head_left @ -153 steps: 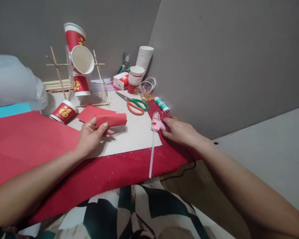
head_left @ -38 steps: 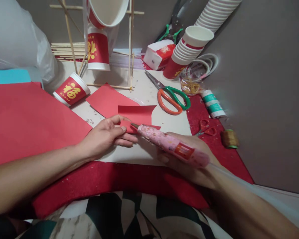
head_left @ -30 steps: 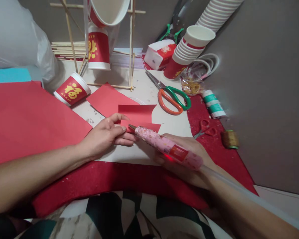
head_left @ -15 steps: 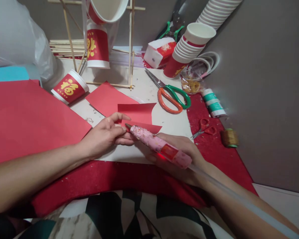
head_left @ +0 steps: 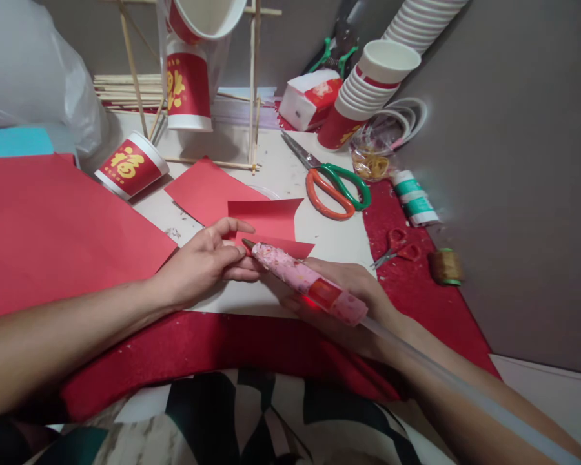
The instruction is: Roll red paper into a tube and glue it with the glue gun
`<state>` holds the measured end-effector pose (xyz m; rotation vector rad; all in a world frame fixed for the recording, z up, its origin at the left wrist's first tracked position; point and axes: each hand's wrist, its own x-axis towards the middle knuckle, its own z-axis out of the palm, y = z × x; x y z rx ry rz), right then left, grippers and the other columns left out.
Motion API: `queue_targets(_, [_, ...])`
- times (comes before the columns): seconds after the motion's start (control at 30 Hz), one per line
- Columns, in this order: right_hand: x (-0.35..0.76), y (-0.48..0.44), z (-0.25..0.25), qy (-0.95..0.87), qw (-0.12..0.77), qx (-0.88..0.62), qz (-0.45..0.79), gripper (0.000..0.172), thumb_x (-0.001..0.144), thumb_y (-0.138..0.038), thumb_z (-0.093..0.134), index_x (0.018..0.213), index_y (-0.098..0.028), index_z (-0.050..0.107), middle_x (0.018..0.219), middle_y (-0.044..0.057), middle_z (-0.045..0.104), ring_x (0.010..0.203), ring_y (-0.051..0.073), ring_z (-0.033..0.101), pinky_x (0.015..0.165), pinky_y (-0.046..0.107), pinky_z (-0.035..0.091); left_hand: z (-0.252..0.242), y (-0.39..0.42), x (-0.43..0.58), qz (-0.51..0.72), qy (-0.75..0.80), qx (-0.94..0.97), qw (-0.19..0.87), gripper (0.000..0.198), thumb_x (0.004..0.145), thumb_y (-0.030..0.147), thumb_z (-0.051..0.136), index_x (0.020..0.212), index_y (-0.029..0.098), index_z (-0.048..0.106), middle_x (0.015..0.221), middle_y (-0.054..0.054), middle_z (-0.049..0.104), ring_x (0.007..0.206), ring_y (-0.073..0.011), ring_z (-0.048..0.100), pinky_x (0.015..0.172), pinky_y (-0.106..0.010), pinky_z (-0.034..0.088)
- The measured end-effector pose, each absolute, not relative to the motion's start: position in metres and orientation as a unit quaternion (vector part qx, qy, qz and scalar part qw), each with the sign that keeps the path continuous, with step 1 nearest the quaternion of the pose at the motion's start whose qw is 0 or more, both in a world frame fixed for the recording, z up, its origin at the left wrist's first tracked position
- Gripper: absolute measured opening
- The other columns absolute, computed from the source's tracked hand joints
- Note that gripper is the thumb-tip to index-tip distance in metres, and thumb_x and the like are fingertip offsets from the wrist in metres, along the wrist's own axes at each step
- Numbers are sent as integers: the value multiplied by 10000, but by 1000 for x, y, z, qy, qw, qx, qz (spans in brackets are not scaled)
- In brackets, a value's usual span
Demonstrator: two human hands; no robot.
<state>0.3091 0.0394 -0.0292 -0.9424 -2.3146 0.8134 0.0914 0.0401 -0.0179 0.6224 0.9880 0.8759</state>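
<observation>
My left hand (head_left: pixel 223 253) pinches the near left corner of a small red paper (head_left: pixel 266 219), whose near edge is folded up. My right hand (head_left: pixel 348 290) is wrapped round a pink hot glue gun (head_left: pixel 295 274) with a red light and a clear glue stick trailing from its back. The gun's metal tip sits right by the left thumb, at the paper's folded edge; whether it touches the paper I cannot tell. Another red paper (head_left: pixel 206 190) lies just behind, and a large red sheet (head_left: pixel 68 239) lies left of my left hand.
Green-and-orange scissors (head_left: pixel 332 187) lie behind my right hand, with small red scissors (head_left: pixel 397 248) and a thread spool (head_left: pixel 446 267) at the right. A paper cup (head_left: pixel 132 166) tilts at the left. A stick frame (head_left: pixel 252 90) with cups stands behind; stacked cups (head_left: pixel 363 97) stand back right.
Both hands, the paper and the glue gun hold nearly the same place. The whole view has shifted very slightly.
</observation>
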Motion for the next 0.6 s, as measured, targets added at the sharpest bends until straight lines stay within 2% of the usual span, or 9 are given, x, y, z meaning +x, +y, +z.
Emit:
queue_targets(0.33, [306, 40, -24, -856, 235, -361, 286, 269, 909, -372, 607, 710, -199, 554, 630, -9, 597, 525, 111, 526, 491, 256, 399, -17, 40, 91, 400, 451, 283, 746, 263, 873, -29, 490, 1053, 161, 511, 651, 4, 692, 629, -118, 734, 695, -216, 603])
queue_targets(0.6, [308, 39, -25, -857, 227, -369, 281, 274, 910, -391, 609, 713, -203, 572, 625, -12, 588, 516, 108, 505, 495, 257, 377, -19, 39, 90, 404, 447, 282, 746, 279, 834, -9, 554, 1054, 159, 523, 669, -14, 689, 638, -151, 740, 692, -239, 601])
